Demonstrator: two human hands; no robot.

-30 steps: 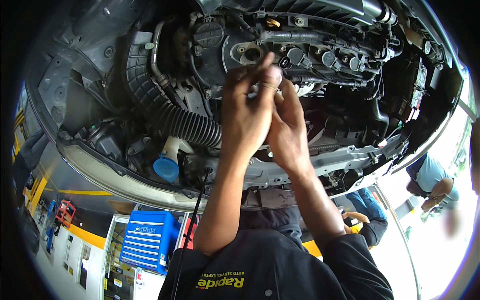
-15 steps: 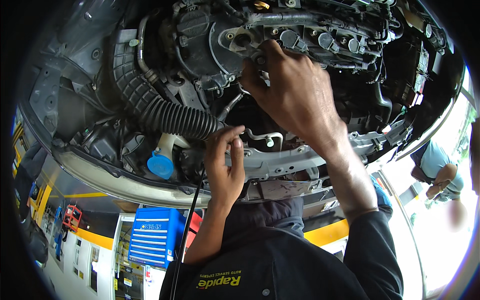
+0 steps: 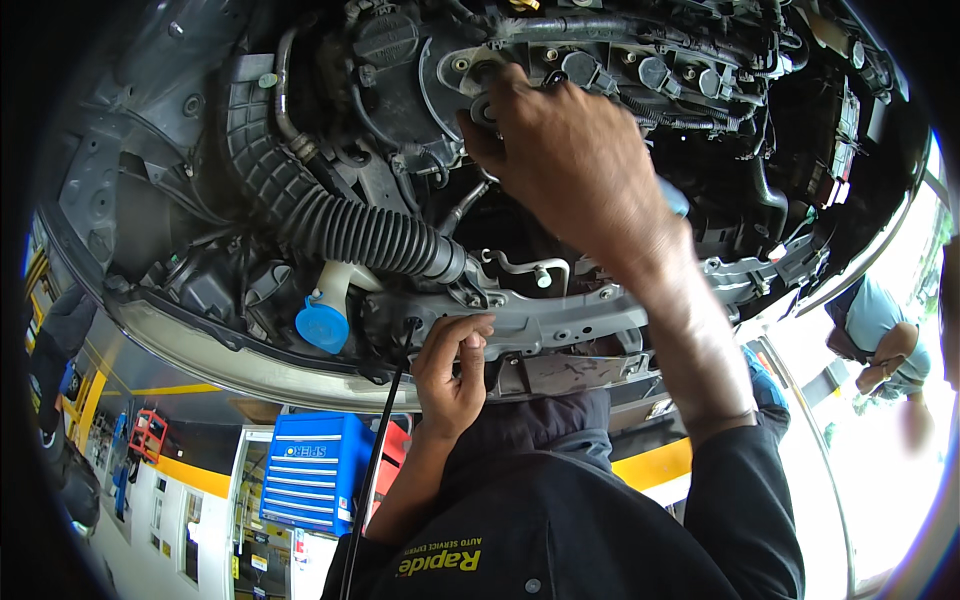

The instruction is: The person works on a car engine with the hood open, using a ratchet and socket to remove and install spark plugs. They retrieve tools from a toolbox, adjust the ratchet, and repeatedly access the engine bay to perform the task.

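My right hand (image 3: pixel 590 175) reaches over the engine, its fingers closed round a dark part with a round eyelet, which looks like an ignition coil (image 3: pixel 484 108). The part is at the left end of the engine cover (image 3: pixel 395 95), beside a round plug opening (image 3: pixel 484 74); the fingers hide most of it. To the right of that hand, more ignition coils (image 3: pixel 655 75) sit in a row. My left hand (image 3: pixel 452 378) is by the front crossmember (image 3: pixel 545 318), fingers curled in against the thumb. Whatever it may hold is hidden.
A ribbed black air hose (image 3: pixel 375 235) runs left of the hands, above a blue reservoir cap (image 3: pixel 322 326). A thin black rod (image 3: pixel 375 465) stands left of my left forearm. Behind are a blue tool cabinet (image 3: pixel 308 470) and, at right, another person (image 3: pixel 885 335).
My left hand has drawn back toward my body from the air hose's end, its fingers curling in. The right hand has shifted slightly up and left with the dark part.
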